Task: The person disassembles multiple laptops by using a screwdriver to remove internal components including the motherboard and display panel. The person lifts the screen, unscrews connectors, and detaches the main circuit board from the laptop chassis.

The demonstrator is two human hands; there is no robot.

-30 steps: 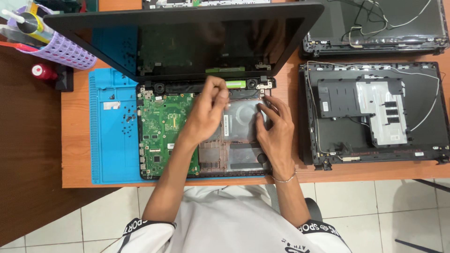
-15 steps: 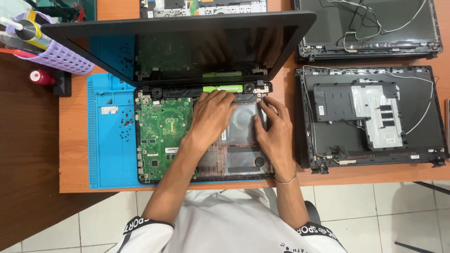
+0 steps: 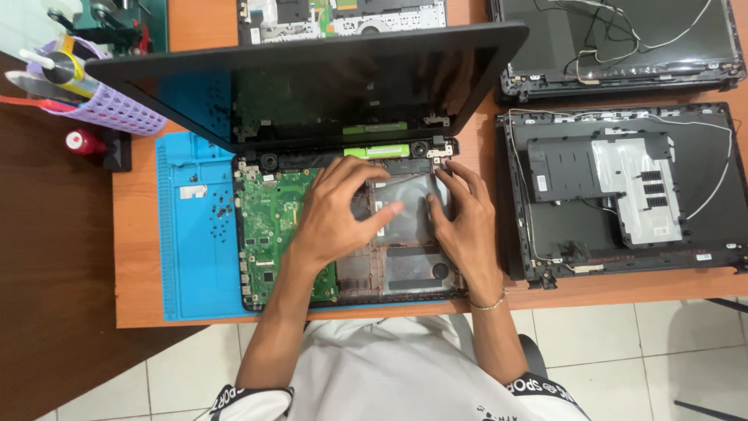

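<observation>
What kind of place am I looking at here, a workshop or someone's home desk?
Most likely a laptop repair bench. Both hands work inside an opened laptop with its green circuit board bare, on a blue repair mat dotted with loose screws. Two more stripped laptop shells lie alongside.

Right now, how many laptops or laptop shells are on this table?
4. The opened laptop under both hands; a stripped shell to its right; another shell above that, cut by the frame; a fourth unit behind the raised screen, mostly hidden. More may lie out of view.
</observation>
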